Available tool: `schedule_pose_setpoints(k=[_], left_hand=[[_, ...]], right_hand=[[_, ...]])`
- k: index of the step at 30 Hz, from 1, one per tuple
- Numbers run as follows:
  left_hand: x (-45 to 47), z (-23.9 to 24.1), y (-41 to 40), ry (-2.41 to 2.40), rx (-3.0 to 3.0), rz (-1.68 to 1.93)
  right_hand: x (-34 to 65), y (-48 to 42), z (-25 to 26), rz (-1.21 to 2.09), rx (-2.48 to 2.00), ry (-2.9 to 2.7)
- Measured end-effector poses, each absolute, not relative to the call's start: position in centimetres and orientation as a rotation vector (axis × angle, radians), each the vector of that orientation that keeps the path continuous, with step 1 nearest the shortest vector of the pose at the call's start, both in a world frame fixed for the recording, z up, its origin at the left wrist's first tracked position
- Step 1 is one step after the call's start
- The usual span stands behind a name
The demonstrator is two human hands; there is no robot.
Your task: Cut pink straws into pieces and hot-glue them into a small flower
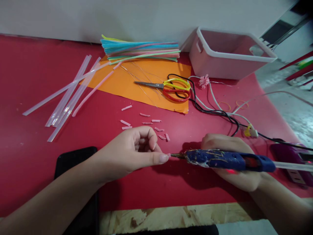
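My right hand [234, 176] is wrapped round a dark blue hot glue gun [220, 160], with a pale glue stick [290, 166] sticking out of its back end. The gun's nozzle points left and meets a small pink pipe cleaner piece [168, 155], mostly hidden, that my left hand [141, 150] pinches between thumb and forefinger. Just beyond my left hand, several short pink pipe cleaner pieces [156, 121] lie scattered on the red table surface [137, 192].
Clear glue sticks [70, 94] lie at the left, a black phone [83, 209] under my left forearm. Behind are scissors [161, 86] on orange paper [141, 71], a bundle of pipe cleaners [141, 49], a pink bin [220, 62], a pink fuzzy flower [203, 81] and tangled cables [215, 112].
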State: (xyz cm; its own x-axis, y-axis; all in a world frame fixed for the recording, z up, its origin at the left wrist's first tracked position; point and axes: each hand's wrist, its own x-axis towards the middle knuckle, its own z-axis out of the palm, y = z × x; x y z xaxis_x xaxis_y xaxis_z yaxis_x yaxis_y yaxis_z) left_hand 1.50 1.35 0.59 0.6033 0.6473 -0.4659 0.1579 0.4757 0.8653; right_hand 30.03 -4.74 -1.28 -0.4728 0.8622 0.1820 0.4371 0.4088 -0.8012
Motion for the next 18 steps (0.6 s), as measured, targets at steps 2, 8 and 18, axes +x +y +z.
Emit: schedule_pose_setpoints(k=[2, 8, 18], left_hand=[[1.5, 0.55, 1.42, 0.921, 1.088, 0.356], [1.53, 0.45, 1.65, 0.905, 1.057, 0.368], [1.43, 0.45, 1.4, 0.911, 1.075, 0.385]], right_hand=[[30.07, -4.72, -1.36, 0.936, -1.116, -2.062], [30.27, -4.84, -1.69, 0.934, -1.156, -2.034], [30.53, -5.15, -2.26, 0.938, -1.191, -2.005]])
